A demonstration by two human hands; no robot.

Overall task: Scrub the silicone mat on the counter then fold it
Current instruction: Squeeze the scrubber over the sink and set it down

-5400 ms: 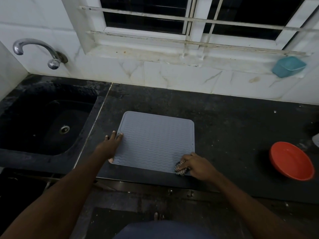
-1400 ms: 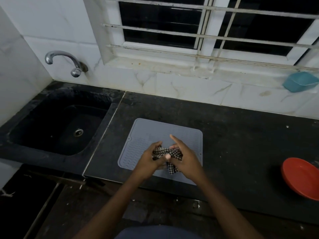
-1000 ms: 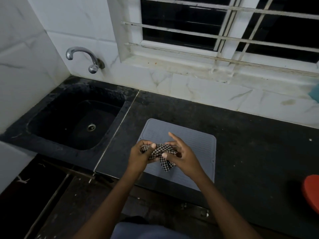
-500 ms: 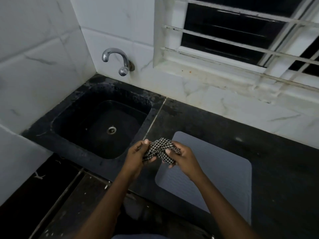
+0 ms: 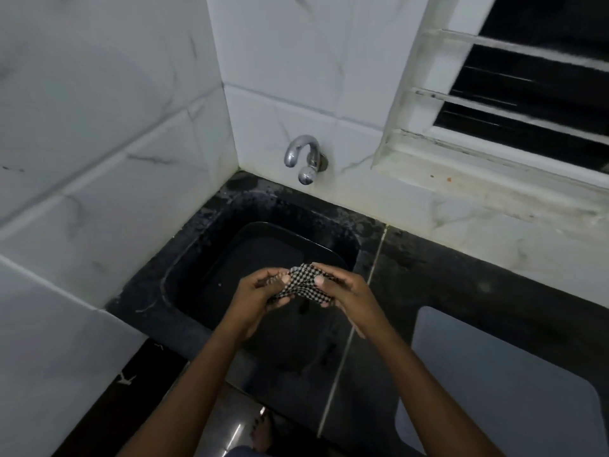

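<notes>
Both hands, left hand [image 5: 260, 296] and right hand [image 5: 342, 291], pinch the bunched checked cloth [image 5: 304, 283] between closed fingers, now carried from over the silicone mat [image 5: 494, 384] to above the sink [image 5: 263, 258]; the mat lies flat right of the sink, so scrubbing has paused, probably for rinsing under the tap [image 5: 304, 161], folding not begun

Both forearms reach forward, left hand [image 5: 255, 300] and right hand [image 5: 346, 296] close together, fingers curled in a pinch
</notes>
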